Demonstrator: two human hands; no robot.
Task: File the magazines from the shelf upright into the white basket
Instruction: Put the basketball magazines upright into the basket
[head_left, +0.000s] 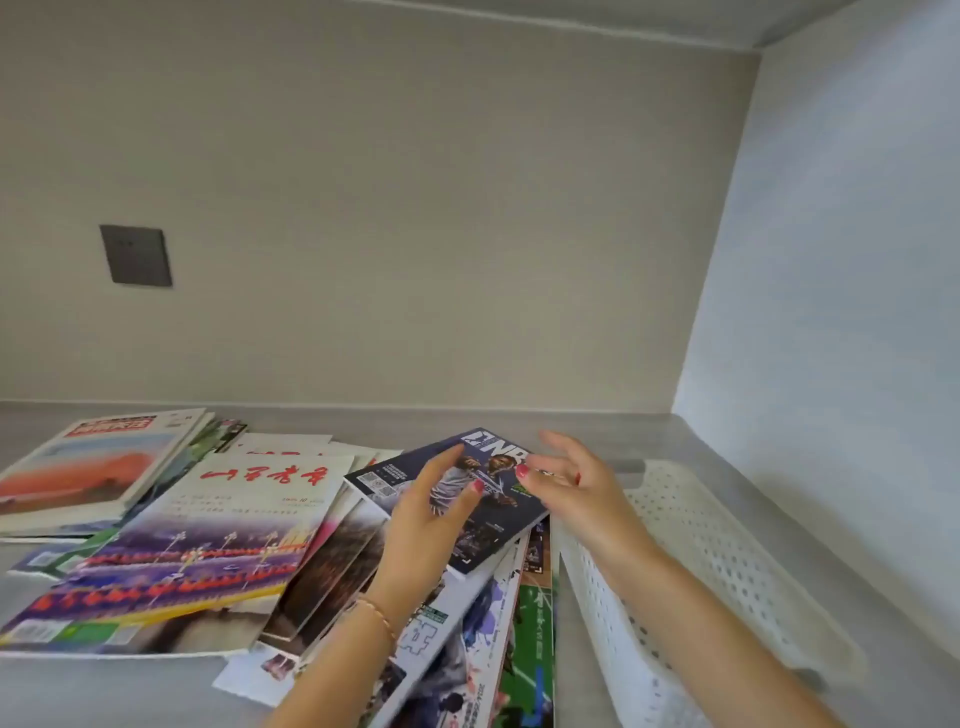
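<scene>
A dark blue NBA magazine (485, 535) lies tilted on top of a loose spread of magazines on the grey shelf (130, 691). My left hand (426, 525) grips its left side, thumb and fingers on the cover. At the magazine's right edge my right hand (576, 488) hovers with fingers apart and its thumb tip at the cover. The white perforated basket (727, 561) stands just right of the pile, under my right forearm; I see nothing inside it.
A large magazine with red characters (208, 545) and a stack with an orange cover (93, 467) lie at the left. More magazines (498, 649) fan out under my left arm. The back wall carries a grey switch plate (136, 255); a white side wall closes the right.
</scene>
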